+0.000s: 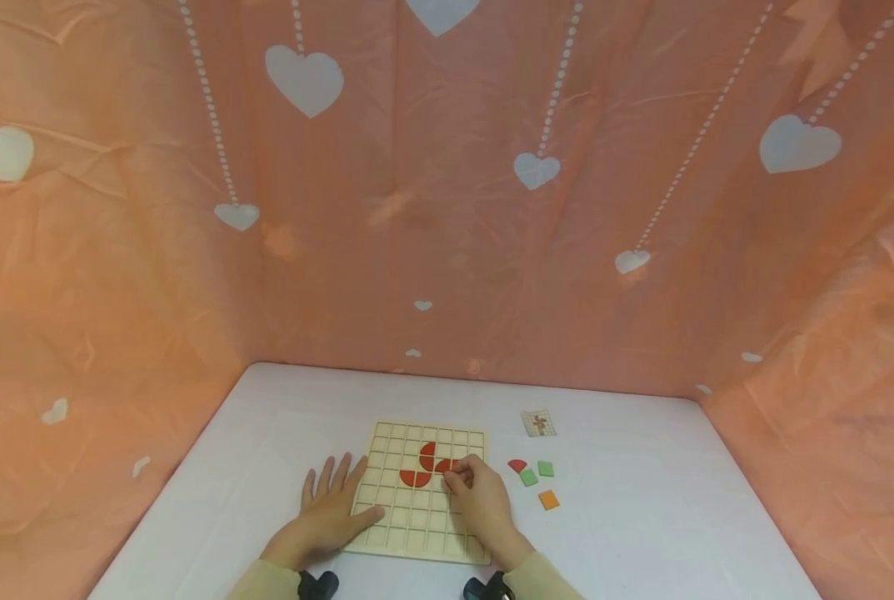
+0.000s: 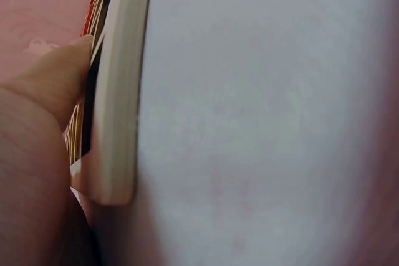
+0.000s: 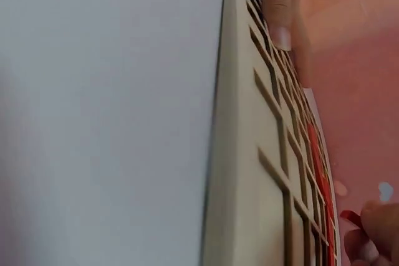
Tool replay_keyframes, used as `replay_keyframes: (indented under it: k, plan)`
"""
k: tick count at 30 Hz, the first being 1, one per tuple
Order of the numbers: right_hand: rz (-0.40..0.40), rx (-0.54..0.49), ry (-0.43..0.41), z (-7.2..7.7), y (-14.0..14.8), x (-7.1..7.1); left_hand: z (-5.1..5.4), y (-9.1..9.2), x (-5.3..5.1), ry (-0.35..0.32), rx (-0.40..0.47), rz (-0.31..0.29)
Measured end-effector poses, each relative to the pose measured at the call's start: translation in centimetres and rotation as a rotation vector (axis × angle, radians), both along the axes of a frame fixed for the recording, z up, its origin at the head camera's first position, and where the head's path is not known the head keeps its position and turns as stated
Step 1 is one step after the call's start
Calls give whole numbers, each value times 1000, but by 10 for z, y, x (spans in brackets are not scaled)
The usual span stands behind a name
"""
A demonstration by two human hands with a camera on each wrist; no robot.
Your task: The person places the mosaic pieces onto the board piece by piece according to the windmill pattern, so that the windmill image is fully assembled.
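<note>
Right hand (image 1: 484,502) pinches a red tile (image 3: 351,217), just above the gridded board (image 1: 420,518), right of the red quarter-circle tiles (image 1: 408,477) lying there; left hand (image 1: 330,508) farther off, fingers spread, thumb over board's left edge; held tile's long axis unreadable

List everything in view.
Table: one, white, lower centre
Board: one, cream, on table
Set pieces: at least four, red, on board
Held piece: one, red, in right hand
Loose piece: one, red, right of board
Tiles: two green, one orange, right of board
Card: one, pale, beyond tiles
Curtain: count unclear, orange with white hearts, around table
Wrist gear: two, black, bottom
Sleeves: two, beige, bottom
Left hand: one, at board's left
Right hand: one, over board
</note>
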State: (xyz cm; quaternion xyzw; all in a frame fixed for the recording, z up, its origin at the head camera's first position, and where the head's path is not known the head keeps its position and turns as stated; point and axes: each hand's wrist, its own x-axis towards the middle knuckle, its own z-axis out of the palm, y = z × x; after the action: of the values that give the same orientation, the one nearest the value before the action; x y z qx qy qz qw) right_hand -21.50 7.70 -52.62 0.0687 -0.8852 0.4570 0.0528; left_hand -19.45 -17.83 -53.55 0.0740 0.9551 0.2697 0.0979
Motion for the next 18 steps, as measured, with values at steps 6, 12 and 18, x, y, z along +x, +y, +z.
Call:
replay_keyframes:
  k: [6, 12, 18]
  plan:
    - [-31, 67, -28, 0, -10, 0, 1, 1, 1, 32, 18, -11]
    - [-1, 143, -6, -2, -11, 1, 5, 2, 1, 32, 12, -11]
    - [43, 190, 11, -3, -12, 1, 2, 0, 0, 10, -9, -2]
